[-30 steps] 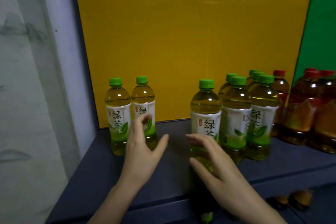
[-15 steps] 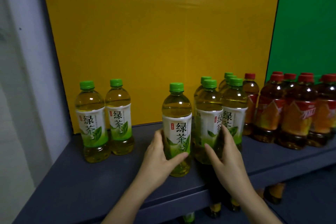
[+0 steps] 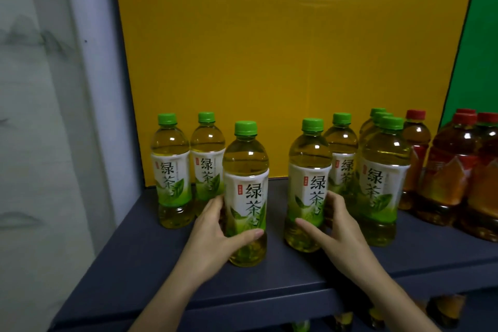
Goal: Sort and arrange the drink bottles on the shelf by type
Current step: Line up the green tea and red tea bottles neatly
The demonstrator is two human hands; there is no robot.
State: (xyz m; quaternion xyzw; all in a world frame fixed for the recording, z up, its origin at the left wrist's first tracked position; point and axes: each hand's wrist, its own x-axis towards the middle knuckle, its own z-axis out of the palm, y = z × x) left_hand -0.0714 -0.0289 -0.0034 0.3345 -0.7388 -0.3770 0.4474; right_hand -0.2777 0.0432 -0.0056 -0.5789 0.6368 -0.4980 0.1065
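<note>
Dim, soft light from above — small glints on the green tea bottles [image 3: 246, 191]; edges bow, corners blur.

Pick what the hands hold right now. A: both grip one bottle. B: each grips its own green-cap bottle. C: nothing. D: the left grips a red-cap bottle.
B: the left hand curls round the frontmost green-cap bottle, the right hand round its neighbour bottle.

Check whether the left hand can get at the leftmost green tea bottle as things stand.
Probably yes, once freed: the left hand grips the front green tea bottle, but the leftmost green tea bottle stands near it, with bare shelf in front and nothing between.
</note>
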